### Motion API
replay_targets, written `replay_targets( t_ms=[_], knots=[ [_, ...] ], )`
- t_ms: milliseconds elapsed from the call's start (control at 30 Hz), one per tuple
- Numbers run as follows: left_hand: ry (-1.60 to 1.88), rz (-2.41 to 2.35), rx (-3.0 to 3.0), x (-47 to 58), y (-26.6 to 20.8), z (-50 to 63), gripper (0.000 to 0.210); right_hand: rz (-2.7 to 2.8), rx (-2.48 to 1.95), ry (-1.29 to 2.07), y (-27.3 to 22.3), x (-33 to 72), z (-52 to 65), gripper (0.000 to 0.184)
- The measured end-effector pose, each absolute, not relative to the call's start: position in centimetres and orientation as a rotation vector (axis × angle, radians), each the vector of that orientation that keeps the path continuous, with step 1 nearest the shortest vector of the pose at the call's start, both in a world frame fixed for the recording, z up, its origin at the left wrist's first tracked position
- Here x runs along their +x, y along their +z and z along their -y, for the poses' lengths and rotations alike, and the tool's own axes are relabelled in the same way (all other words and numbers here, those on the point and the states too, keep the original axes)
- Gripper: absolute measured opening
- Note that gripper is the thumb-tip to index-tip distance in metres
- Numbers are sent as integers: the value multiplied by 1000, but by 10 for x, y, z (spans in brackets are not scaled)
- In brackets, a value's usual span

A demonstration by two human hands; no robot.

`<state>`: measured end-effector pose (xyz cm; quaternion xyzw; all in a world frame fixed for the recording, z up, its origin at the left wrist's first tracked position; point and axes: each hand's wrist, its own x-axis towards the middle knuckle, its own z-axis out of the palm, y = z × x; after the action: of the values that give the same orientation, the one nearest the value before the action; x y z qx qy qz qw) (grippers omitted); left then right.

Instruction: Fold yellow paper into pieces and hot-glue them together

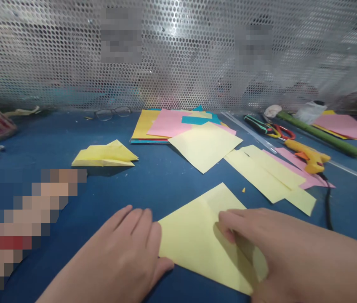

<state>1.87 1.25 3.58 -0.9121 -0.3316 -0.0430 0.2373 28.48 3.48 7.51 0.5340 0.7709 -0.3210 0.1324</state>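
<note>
A pale yellow sheet of paper (pixel 194 235) lies on the blue table in front of me, one corner pointing away. My left hand (pixel 134 244) grips its left side, with the thumb at the near edge and the fingers bent together. On the right side, my right hand (pixel 248 235) pinches the paper, and its right edge curls up under the palm. Part of that edge is hidden by the hand. Beyond my left hand rests a folded yellow paper piece (pixel 104 155). Another pale yellow sheet (pixel 205 145) lies flat farther back.
Coloured paper (pixel 153 126) is stacked at the back, before a perforated metal panel (pixel 178 54). On the right are yellow paper strips (pixel 270 172), a yellow glue gun (pixel 307 155), scissors (pixel 284 131) and a green stick (pixel 320 134). Eyeglasses (pixel 112 112) lie back left; a pixelated arm (pixel 27 223) reaches in.
</note>
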Motion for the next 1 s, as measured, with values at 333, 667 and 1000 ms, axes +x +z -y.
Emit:
replay_targets(
  t_ms=[333, 667, 1000],
  knots=[
    [-230, 694, -2577, 28, 33, -14, 41, -2845, 1331, -749, 67, 267, -35, 71],
    [-269, 894, -2664, 30, 32, -14, 32, -3058, 1145, -302, 59, 266, -32, 42],
    [-206, 725, -2550, 25, 37, -7, 38, -3197, 1128, -57, 58, 264, -28, 27]
  ],
)
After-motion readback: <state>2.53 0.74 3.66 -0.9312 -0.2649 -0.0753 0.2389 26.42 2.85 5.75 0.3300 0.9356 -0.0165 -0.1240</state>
